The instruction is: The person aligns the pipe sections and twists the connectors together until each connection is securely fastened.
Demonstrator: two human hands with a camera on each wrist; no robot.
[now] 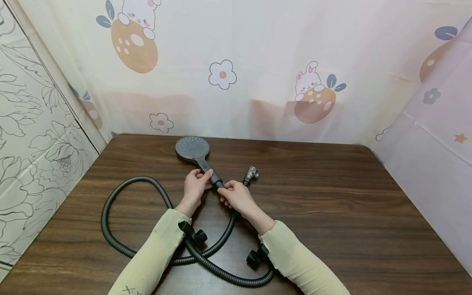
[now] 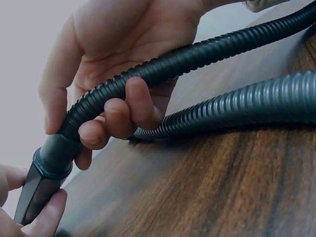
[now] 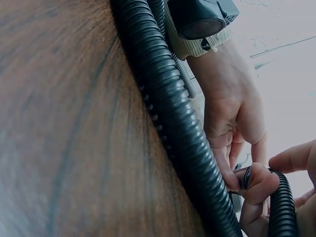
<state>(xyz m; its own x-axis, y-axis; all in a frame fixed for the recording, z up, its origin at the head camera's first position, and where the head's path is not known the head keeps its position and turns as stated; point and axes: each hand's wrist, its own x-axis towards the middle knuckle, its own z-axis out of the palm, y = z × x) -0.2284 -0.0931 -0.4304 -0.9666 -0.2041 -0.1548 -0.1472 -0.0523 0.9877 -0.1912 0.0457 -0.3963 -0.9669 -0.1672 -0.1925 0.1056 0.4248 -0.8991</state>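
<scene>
A dark grey shower head (image 1: 192,148) with a round, dotted spray face lies tilted near the far edge of the table. My left hand (image 1: 194,189) pinches its handle (image 2: 37,195) between thumb and fingers. Just below, my right hand (image 1: 239,198) grips the end of the black ribbed hose (image 2: 148,74) at the handle's base, thumb on the smooth collar (image 2: 61,148). In the left wrist view the hose runs back across the right palm. The right wrist view shows the left hand (image 3: 232,106) from the side, with the right-hand fingers (image 3: 261,185) around the joint.
The hose makes a wide loop on the left of the wooden table (image 1: 350,213) and crosses itself under the forearms. A silver metal elbow fitting (image 1: 251,173) at its other end lies just beyond the right hand. A printed curtain (image 1: 258,49) hangs along the table's far edge.
</scene>
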